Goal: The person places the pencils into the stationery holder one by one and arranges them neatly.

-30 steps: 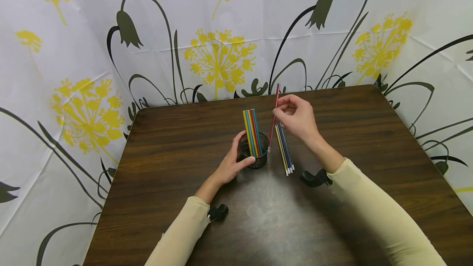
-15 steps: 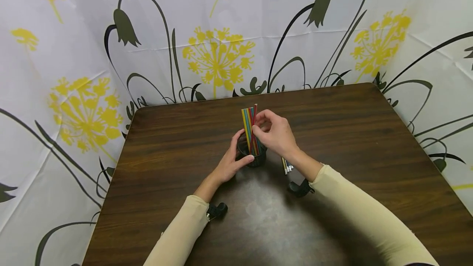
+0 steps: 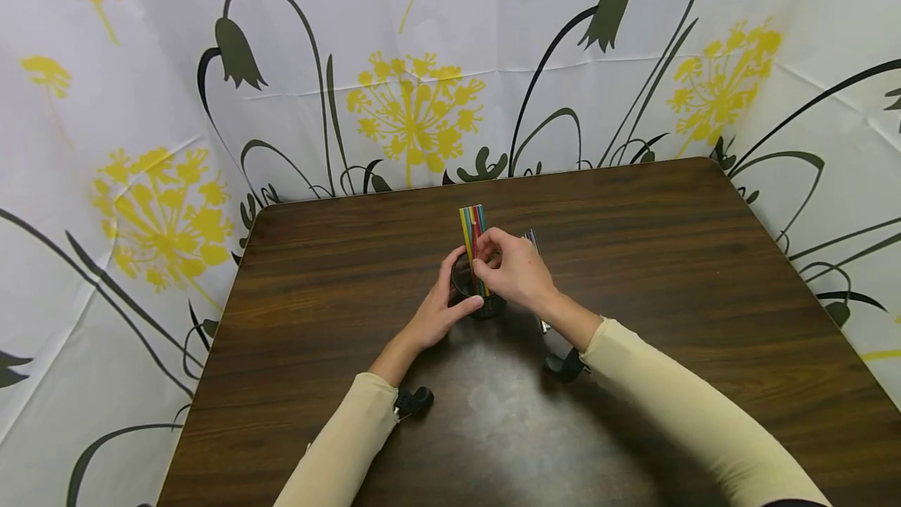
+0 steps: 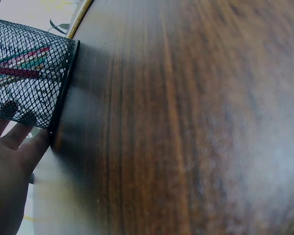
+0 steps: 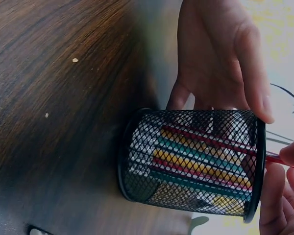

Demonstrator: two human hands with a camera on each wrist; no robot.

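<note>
A black mesh pencil cup (image 3: 490,308) stands upright on the table. My left hand (image 3: 435,315) holds it from the left side, thumb at the near rim and fingers round the far side. Several coloured pencils (image 3: 466,227), yellow, teal and red, stand in the cup and rise above its rim. Between thumb and fingertips my right hand (image 3: 517,268) pinches a red pencil (image 5: 272,158), whose lower part is inside the cup. Through the mesh in the right wrist view, the pencils' lower ends show. To the right lie several dark and yellow pencils (image 3: 532,239), mostly hidden behind the right hand.
The dark wooden table (image 3: 338,272) reaches back to a white curtain (image 3: 296,131) with a flower print. Black wrist straps (image 3: 415,402) sit at both sleeve ends. Two tiny pale specks lie on the tabletop in the right wrist view.
My right hand has moved left and down from above the loose pencils to the cup, lowering the red pencil into it. The left hand keeps its hold on the cup.
</note>
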